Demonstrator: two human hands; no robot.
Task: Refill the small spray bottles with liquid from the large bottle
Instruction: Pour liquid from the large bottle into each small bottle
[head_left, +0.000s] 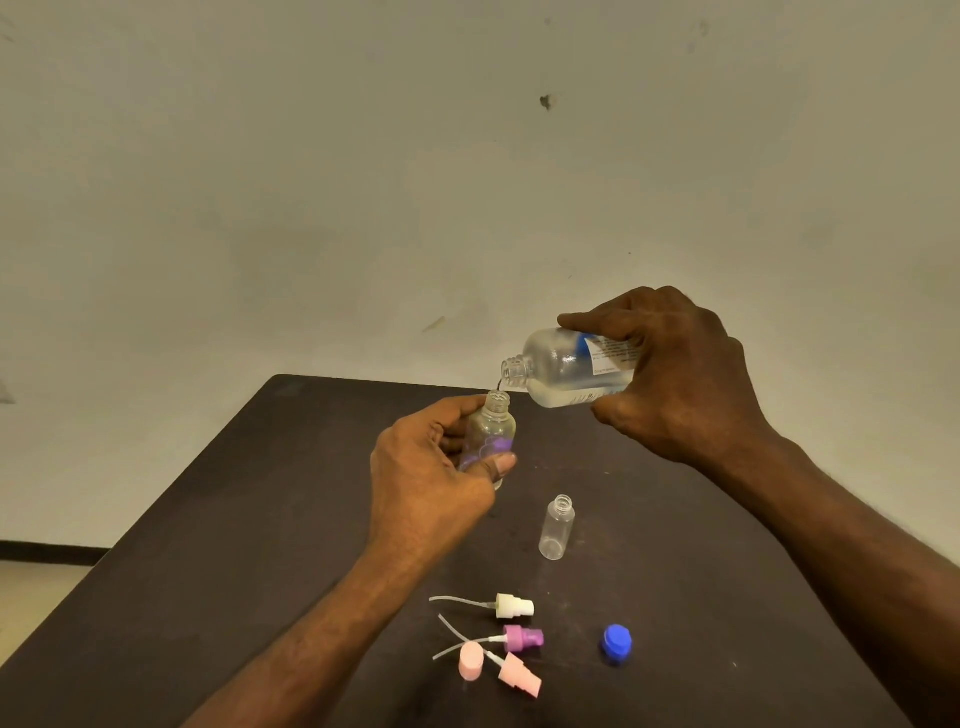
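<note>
Small print is seen on the white-and-blue label (610, 353) of the large bottle (566, 369), but none of it can be read; a purple motif without legible lettering is carried by the small spray bottle (491, 431).

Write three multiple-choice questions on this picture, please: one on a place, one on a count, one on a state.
1. Where does the blue cap lie?
A. on the table, right of the spray heads
B. on the large bottle
C. in the left hand

2. How many spray heads lie on the table?
A. one
B. three
C. five

3. How is the large bottle held?
A. upright, capped
B. lying on the table
C. tipped, mouth over the small bottle

Key: 1 A, it rests alone there; 2 B, white, purple, pink; 3 C, the right hand tilts it.
</note>
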